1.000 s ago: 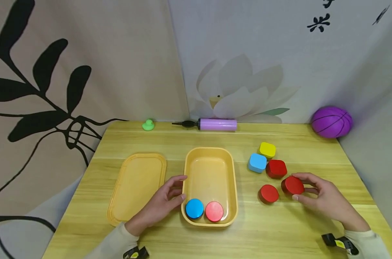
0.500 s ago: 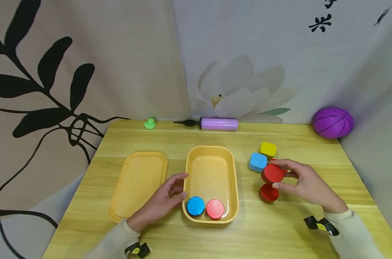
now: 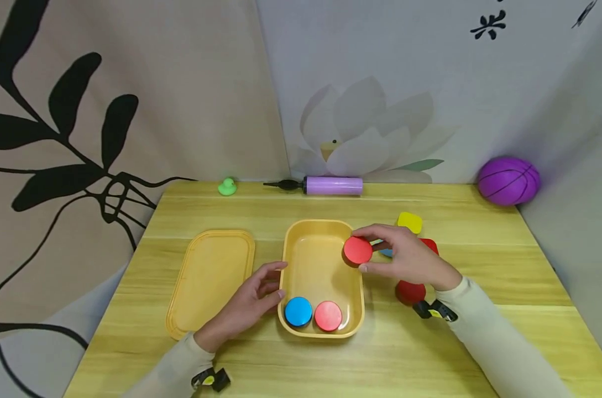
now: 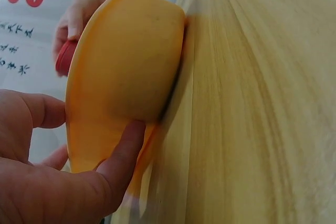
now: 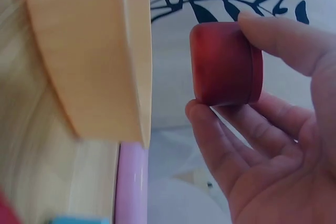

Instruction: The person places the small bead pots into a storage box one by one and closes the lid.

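My right hand pinches a short red cylinder between thumb and fingers, above the right rim of the yellow box. A thin seam runs near one end of this red cylinder in the right wrist view. My left hand rests its thumb and fingertips on the outer left wall and rim of the box. Inside the box, along the near end, sit a blue round piece and a pinkish-red round piece. The left wrist view shows the box wall against my left fingertips.
A yellow lid lies left of the box. Right of it are a yellow block, partly hidden blue and red blocks, and another red cylinder. A green duck, purple pump and purple ball line the back edge.
My right hand has lifted the red cylinder from the right side of the table and carried it left to the box's right rim. My left hand has stayed at the box.
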Demonstrator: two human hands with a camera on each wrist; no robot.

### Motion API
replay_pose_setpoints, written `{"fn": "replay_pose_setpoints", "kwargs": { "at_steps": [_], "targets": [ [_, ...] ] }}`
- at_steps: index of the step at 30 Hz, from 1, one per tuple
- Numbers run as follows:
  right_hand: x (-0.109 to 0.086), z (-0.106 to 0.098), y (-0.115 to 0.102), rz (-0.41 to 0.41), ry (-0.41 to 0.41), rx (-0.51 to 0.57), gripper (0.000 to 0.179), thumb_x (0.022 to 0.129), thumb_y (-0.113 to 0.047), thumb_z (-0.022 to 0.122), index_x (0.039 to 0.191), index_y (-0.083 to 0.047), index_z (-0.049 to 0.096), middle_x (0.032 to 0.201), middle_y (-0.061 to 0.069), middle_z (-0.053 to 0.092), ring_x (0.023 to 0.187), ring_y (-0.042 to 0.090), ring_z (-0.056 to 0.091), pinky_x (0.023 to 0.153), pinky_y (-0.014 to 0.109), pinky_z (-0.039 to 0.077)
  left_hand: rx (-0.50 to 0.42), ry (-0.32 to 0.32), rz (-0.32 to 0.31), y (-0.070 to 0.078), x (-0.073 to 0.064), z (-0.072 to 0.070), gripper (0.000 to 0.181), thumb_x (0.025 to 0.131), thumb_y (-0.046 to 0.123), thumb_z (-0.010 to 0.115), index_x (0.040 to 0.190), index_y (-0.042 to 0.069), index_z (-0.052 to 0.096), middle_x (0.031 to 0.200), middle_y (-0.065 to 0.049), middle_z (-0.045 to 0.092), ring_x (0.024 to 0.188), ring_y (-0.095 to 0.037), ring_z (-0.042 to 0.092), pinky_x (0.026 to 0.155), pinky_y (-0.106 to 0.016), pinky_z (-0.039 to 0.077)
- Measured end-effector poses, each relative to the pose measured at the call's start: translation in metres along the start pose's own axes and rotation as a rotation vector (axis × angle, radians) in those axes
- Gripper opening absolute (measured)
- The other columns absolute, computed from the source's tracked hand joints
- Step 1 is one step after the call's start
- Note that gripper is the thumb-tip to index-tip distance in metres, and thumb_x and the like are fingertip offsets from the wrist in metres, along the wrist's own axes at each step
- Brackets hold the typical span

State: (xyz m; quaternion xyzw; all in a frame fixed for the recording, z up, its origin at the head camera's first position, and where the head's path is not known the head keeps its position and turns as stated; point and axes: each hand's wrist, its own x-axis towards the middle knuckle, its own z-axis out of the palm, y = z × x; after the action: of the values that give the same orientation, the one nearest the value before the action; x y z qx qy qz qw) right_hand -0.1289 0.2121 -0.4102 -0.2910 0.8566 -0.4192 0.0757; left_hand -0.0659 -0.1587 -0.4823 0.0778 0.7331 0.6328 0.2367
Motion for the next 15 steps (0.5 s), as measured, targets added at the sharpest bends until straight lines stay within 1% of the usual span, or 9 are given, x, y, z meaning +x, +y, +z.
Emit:
{"fn": "replay_pose_setpoints", "kwargs": {
  "at_steps": [2, 4, 9, 12, 15],
  "targets": [
    [0.009, 0.008, -0.003, -0.022, -0.016, 0.02, 0.058, 0.087, -0.032, 0.09, 0.139, -0.021, 0.066, 0.133, -0.008, 0.07, 0.118, 0.013, 0.069, 0.098, 0.036, 0.061, 0.004, 0.001, -0.001, 0.0, 0.001, 0.0, 0.057, 0.107, 0.019, 0.065, 0.158, 0.027, 0.042, 0.152, -0.018, 0.047, 0.14, -0.037, 0.055, 0.094, -0.034, 0.062],
    [0.017, 0.016, -0.005, -0.039, -0.045, 0.055, 0.058, 0.088, -0.029, 0.089, 0.14, -0.017, 0.066, 0.133, -0.005, 0.071, 0.118, 0.015, 0.069, 0.098, 0.035, 0.061, 0.008, 0.0, 0.0, 0.0, 0.0, -0.001, 0.057, 0.106, 0.019, 0.065, 0.158, 0.026, 0.042, 0.152, -0.019, 0.048, 0.139, -0.037, 0.055, 0.093, -0.033, 0.062],
    [0.034, 0.04, -0.007, -0.031, -0.132, 0.114, 0.059, 0.088, -0.024, 0.089, 0.141, -0.012, 0.064, 0.132, -0.002, 0.071, 0.118, 0.016, 0.069, 0.098, 0.033, 0.061, 0.006, -0.005, 0.003, 0.0, 0.001, -0.002, 0.057, 0.106, 0.019, 0.066, 0.158, 0.025, 0.042, 0.152, -0.019, 0.048, 0.14, -0.038, 0.055, 0.094, -0.034, 0.061],
    [0.043, 0.052, -0.008, -0.031, -0.182, 0.11, 0.058, 0.089, -0.021, 0.087, 0.141, -0.011, 0.064, 0.132, -0.003, 0.07, 0.118, 0.015, 0.068, 0.099, 0.033, 0.06, 0.008, -0.006, -0.003, 0.0, 0.003, -0.001, 0.057, 0.106, 0.02, 0.066, 0.158, 0.026, 0.042, 0.153, -0.018, 0.048, 0.14, -0.037, 0.055, 0.096, -0.035, 0.061],
    [0.051, 0.062, -0.009, -0.052, -0.218, 0.089, 0.055, 0.09, -0.018, 0.084, 0.14, -0.01, 0.064, 0.133, -0.002, 0.07, 0.119, 0.015, 0.067, 0.098, 0.032, 0.061, 0.011, -0.006, -0.007, 0.0, 0.003, -0.002, 0.057, 0.106, 0.02, 0.066, 0.158, 0.025, 0.042, 0.153, -0.018, 0.048, 0.14, -0.037, 0.055, 0.096, -0.035, 0.061]
  ]
}}
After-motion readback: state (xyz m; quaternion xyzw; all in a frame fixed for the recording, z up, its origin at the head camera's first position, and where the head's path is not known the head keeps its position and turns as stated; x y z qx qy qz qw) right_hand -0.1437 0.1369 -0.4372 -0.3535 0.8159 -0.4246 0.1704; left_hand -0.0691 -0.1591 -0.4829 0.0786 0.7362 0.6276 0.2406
